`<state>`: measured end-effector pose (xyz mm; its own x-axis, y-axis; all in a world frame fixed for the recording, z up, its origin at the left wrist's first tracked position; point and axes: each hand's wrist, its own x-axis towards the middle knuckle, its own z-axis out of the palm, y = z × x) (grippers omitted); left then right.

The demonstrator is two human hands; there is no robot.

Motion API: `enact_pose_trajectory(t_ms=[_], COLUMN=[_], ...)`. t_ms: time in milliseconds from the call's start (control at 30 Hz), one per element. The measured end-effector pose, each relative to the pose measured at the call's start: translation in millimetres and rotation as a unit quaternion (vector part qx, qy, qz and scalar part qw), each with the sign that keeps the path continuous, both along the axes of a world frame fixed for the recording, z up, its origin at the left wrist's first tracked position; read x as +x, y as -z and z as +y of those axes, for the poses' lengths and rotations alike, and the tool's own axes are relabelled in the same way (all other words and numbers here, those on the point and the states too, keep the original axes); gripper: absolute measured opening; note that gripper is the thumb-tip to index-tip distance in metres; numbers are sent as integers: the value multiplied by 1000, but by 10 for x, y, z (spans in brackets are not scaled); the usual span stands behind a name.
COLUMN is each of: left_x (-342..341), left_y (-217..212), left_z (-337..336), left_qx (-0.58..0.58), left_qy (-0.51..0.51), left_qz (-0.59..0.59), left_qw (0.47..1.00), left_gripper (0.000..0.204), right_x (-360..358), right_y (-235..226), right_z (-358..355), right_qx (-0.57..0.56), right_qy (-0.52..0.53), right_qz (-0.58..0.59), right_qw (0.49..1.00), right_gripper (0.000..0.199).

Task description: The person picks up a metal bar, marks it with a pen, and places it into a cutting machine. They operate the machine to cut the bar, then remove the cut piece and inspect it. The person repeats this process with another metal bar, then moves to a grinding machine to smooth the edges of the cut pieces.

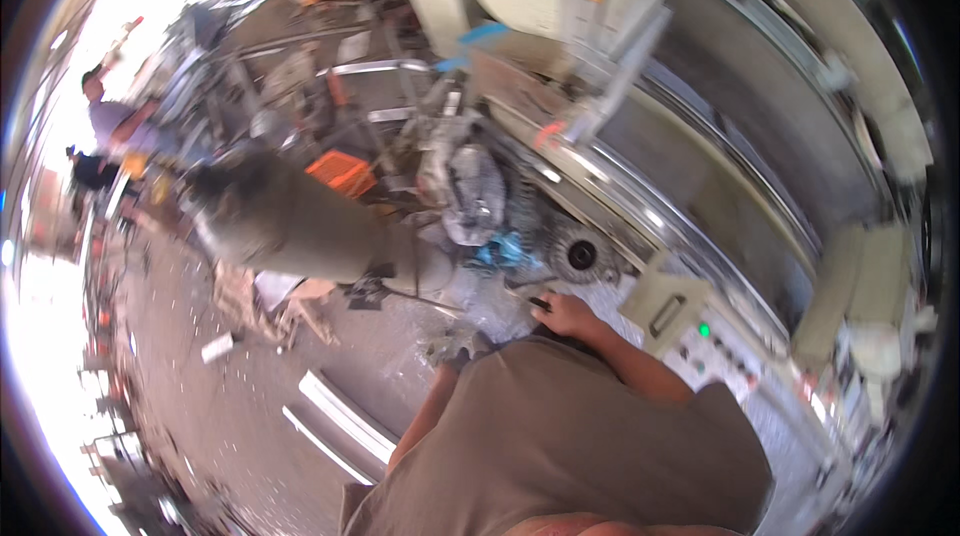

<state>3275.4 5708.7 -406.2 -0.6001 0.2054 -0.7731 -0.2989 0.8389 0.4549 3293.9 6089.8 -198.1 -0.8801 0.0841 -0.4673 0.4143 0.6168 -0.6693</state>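
Note:
My right hand (570,316) is closed, with a short black handle-like piece (540,304) sticking out of its fingers. The rest of that piece is hidden or too small to name. It is in front of my body, beside the machine's control panel (690,336). My left hand (447,368) hangs low by the grey-brown shirt, mostly hidden by it, and its fingers do not show clearly. Just beyond my hands are a round black-centred wheel (582,254) and crumpled blue plastic (500,251).
A long metal machine (690,166) fills the right side; its panel has a lit green button. A large grey cylinder (290,226) leans at left, near an orange crate (342,174) and scrap metal. White strips (345,416) lie on the floor. A person (120,121) is far left.

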Motion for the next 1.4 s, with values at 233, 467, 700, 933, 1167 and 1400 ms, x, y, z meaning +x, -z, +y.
enact_pose_trajectory(t_ms=[233,467,700,933,1167,1400], left_x=[-62,117,171,129,130,137], left_y=[-338,-388,-479,-577,-413,-429], left_z=[161,106,-35,-63,-104,-92], left_qx=[-50,-32,-21,-2,-3,10], left_qy=[-65,-85,-97,-117,-113,-118], left_qz=[-26,-25,4,-1,18,17], left_qw=[996,996,995,993,993,993], left_gripper=[49,52,52,56,49,47], right_x=[-38,-126,-224,-263,-228,-208], right_y=[123,209,159,111,205,205], right_z=[-6,-81,-184,-225,-240,-244], right_qx=[7,31,32,-3,18,41], right_qy=[-8,-61,-78,-68,-58,-59], right_qz=[-40,15,29,11,42,43], right_qw=[999,998,996,998,997,997], right_gripper=[47,45,46,44,41,43])
